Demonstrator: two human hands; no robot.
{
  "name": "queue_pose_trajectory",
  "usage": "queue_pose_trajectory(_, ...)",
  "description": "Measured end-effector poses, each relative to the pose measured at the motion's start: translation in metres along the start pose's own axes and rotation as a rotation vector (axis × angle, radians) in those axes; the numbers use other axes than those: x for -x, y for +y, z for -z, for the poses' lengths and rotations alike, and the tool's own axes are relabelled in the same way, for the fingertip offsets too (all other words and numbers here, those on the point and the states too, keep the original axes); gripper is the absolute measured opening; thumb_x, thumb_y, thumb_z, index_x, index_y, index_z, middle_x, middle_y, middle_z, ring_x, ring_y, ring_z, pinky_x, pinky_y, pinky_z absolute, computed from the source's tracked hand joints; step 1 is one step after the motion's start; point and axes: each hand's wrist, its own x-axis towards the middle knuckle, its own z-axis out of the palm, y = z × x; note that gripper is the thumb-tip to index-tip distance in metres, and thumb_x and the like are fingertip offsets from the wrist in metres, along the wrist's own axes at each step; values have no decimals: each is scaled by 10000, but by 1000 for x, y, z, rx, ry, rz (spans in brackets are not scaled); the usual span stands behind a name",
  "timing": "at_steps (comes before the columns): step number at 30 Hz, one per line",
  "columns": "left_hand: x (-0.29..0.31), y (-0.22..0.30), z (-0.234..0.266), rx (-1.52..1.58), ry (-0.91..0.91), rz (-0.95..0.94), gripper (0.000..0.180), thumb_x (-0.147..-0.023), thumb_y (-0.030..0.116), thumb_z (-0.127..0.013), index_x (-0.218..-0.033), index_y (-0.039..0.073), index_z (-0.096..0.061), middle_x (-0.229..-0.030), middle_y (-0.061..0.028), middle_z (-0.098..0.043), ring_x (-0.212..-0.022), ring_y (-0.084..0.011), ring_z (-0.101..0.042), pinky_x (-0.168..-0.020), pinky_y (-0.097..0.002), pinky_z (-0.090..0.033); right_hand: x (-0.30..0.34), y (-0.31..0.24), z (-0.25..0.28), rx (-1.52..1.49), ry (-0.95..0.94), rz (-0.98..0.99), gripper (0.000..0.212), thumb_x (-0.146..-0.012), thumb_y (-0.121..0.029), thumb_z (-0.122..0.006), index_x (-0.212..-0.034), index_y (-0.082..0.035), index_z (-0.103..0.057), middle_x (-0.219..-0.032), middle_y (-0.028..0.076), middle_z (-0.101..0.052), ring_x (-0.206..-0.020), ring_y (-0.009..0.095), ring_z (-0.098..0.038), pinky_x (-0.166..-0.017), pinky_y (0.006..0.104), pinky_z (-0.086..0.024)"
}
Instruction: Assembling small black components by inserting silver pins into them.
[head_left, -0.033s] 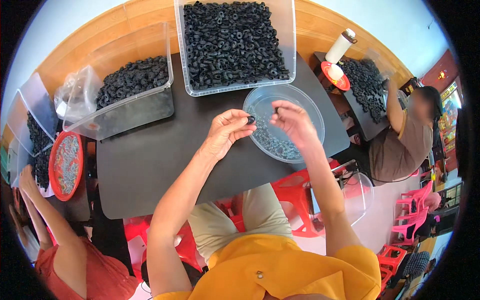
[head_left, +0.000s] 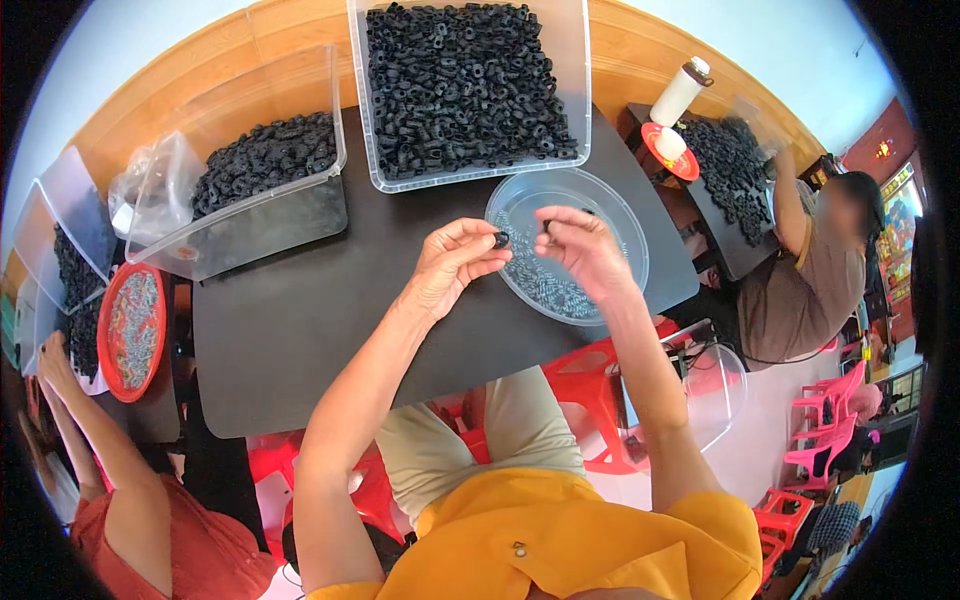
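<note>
My left hand (head_left: 455,262) pinches a small black plastic piece (head_left: 501,240) between thumb and fingertips, above the dark table. Just to its right, my right hand (head_left: 588,250) is closed at the fingertips on another small black piece (head_left: 547,226), mostly covered by the fingers. A gap separates the two pieces. Beneath my right hand stands a round clear tub (head_left: 560,186) with many small metal screw-like parts (head_left: 560,295) in it. Beyond both hands, a clear bin (head_left: 581,70) is filled with small black ring-shaped plastic parts (head_left: 465,90).
Another clear bin (head_left: 270,235) of black parts stands at the table's left, beside a plastic bag (head_left: 165,185). At far left, a person (head_left: 170,530) works near a red basin (head_left: 161,300) of metal parts. A person (head_left: 800,290) sits at right by a black heap (head_left: 725,180) and bottle (head_left: 682,92).
My right hand has shifted slightly left toward my left hand, with its black piece between the fingertips. My left hand stays where it was.
</note>
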Motion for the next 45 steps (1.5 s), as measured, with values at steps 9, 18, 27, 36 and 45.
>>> queue_pose_trajectory(9,4,0,-4,-36,29,-12,167,-804,62,-627,-958,8,-596,-892,-100,-637,-800,-177,-643,-724,-260,-541,10,10,-20,174,-21,28,161,-795,-46,-622,-945,13,-623,-877,81,-628,-762,156,-630,-714,277,-543)
queue_pose_trajectory(18,8,3,-8,-76,35,13,163,-799,62,-635,-948,8,-601,-879,-89,-634,-784,-160,-638,-717,-249,-535,11,7,-27,230,50,54,145,-778,-21,-631,-914,28,-623,-854,92,-632,-738,159,-637,-690,264,-543)
queue_pose_trajectory(27,9,2,-10,-177,31,-20,142,-799,69,-640,-920,4,-604,-864,-91,-636,-759,-155,-638,-695,-249,-534,13,9,-27,283,84,75,133,-775,6,-624,-902,43,-618,-828,102,-635,-714,154,-638,-660,250,-546)
queue_pose_trajectory(36,12,-1,-13,-338,3,-121,110,-790,37,-643,-885,-7,-610,-846,-100,-645,-731,-152,-639,-661,-251,-538,14,12,-24,403,104,86,107,-760,41,-613,-866,38,-612,-782,84,-633,-684,125,-624,-627,235,-530)
queue_pose_trajectory(45,12,-5,-14,-450,23,-257,73,-792,2,-630,-859,-17,-609,-814,-95,-647,-691,-127,-628,-635,-236,-528,10,12,-35,596,136,145,83,-717,57,-610,-792,33,-581,-704,67,-620,-611,101,-601,-566,215,-494)
